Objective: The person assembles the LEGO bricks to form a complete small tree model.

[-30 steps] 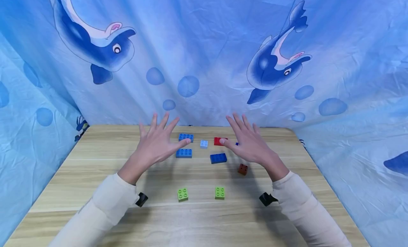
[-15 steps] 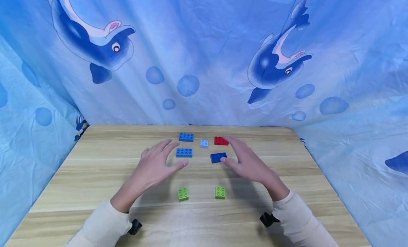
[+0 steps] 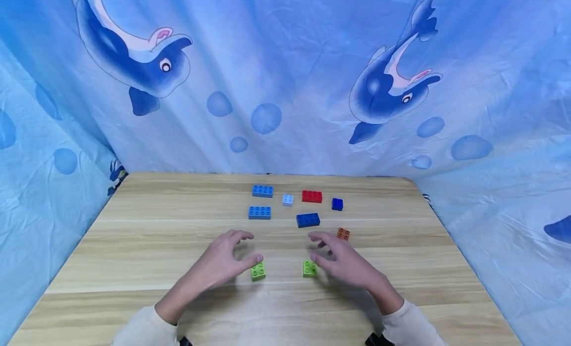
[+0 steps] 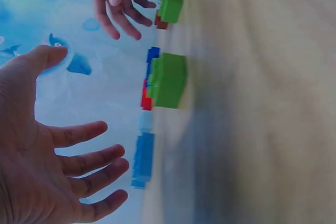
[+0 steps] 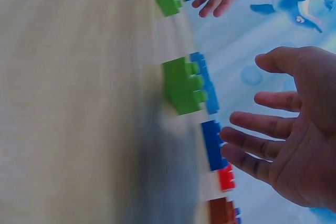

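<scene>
Empty and wide, the left hand (image 3: pixel 221 260) and right hand (image 3: pixel 345 262) hover, thumbs spread from fingers, seemingly to leave grasping room. One lime brick (image 3: pixel 258 272) lies near the left thumb, another green brick (image 3: pixel 308 269) near the right; exact clearance is hard to judge.

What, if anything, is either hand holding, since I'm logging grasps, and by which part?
Nothing is held. The left hand and right hand are both empty; the left green brick and right green brick sit on the table.
</scene>
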Available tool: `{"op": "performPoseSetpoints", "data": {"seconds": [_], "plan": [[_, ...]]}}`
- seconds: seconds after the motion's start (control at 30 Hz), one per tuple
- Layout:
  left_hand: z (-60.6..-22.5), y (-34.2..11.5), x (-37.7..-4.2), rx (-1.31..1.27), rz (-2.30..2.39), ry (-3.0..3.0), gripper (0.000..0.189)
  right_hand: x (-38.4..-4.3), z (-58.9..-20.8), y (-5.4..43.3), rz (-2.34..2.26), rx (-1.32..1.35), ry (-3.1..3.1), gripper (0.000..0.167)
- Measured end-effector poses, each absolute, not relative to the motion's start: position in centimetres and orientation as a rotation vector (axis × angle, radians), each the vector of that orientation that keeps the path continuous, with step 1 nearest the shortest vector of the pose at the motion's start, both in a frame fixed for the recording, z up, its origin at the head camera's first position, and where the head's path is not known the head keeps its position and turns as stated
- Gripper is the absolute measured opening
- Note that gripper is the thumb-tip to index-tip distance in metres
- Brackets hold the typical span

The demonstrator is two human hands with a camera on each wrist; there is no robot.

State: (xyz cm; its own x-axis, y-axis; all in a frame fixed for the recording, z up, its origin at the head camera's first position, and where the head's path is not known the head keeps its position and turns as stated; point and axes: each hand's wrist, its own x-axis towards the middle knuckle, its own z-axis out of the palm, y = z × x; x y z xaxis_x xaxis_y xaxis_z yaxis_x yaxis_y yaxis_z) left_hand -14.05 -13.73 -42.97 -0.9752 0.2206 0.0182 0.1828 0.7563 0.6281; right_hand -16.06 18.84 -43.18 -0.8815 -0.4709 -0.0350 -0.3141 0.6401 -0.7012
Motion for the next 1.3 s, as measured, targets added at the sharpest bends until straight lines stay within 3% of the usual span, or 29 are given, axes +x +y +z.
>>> {"op": "performPoseSetpoints", "data": {"seconds": [0.5,0.77,1.3], "plan": [[-45.8,-13.8,-13.1,0.413,1.037,2.770,0.050,-14.9,-46.7,19.6,-1.011,-0.713,2.710,0.031],[-46.1,-13.9,-13.3,0.443,1.085,2.763,0.032,-15.2,-47.0,19.6,-0.992,-0.676,2.689,0.030],[-46.1,-12.5,-14.4,0.483,1.066,2.736,0.035,-15.7,-46.8,19.2,-1.023,-0.718,2.731,0.032]]}}
